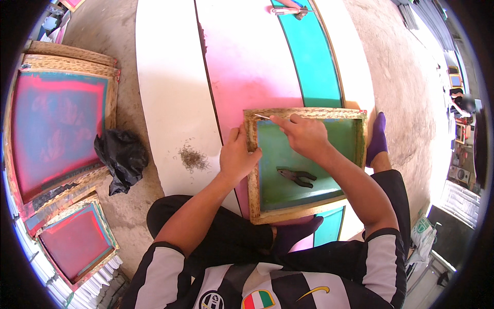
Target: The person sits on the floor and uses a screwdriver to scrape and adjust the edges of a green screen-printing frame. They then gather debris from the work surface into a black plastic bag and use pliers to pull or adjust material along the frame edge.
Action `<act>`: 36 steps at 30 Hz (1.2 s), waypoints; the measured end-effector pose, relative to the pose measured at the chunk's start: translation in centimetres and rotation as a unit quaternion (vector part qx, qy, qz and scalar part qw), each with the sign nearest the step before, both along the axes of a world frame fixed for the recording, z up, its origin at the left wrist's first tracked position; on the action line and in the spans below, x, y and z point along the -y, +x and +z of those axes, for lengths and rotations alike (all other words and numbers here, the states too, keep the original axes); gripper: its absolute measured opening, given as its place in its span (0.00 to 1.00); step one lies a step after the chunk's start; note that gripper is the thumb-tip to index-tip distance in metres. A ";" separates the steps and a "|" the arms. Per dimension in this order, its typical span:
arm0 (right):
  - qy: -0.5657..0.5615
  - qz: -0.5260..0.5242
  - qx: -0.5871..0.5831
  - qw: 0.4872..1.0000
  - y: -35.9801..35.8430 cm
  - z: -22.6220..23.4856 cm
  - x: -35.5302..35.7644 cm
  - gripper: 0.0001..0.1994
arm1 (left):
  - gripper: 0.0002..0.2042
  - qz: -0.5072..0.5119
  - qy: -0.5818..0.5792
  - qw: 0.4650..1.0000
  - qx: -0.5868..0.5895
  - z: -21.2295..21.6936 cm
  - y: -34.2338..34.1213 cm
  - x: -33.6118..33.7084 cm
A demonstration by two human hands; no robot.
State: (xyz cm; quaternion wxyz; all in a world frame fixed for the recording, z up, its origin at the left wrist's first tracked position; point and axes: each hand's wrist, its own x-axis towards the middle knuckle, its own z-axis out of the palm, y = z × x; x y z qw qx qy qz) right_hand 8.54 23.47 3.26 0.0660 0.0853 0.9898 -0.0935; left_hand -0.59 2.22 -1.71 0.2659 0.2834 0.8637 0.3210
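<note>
A wooden screen-printing frame (307, 113) with green mesh lies on a white, pink and teal board in front of me. My left hand (236, 157) grips the frame's left rail, thumb inside. My right hand (303, 133) pinches a thin pointed tool (263, 117) against the frame's upper left corner. A pair of dark pliers (297, 177) rests on the green mesh, untouched.
A small heap of pulled staples or shavings (192, 157) lies on the white board (170, 92). A black plastic bag (121, 157) sits on the concrete floor beside stacked wooden frames with red mesh (56, 123), (77, 242). Another tool (288, 10) lies at the board's far end.
</note>
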 end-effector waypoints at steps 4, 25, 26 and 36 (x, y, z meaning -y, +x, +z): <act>0.005 0.006 -0.007 1.000 -0.4 0.1 0.3 0.19 | 0.43 0.002 0.018 1.000 -0.015 -0.3 0.1 0.1; -0.187 -0.046 0.078 0.978 -1.0 -0.7 -0.9 0.22 | 0.43 0.001 0.026 0.999 -0.022 -0.2 0.0 -0.1; -0.114 -0.013 0.057 0.992 -0.9 -0.7 -0.7 0.21 | 0.43 0.002 0.023 1.000 -0.018 -0.2 0.0 -0.1; -0.471 -0.130 0.020 0.872 -0.1 -5.1 -1.4 0.20 | 0.44 -0.002 0.021 1.000 -0.009 0.2 -0.1 -0.3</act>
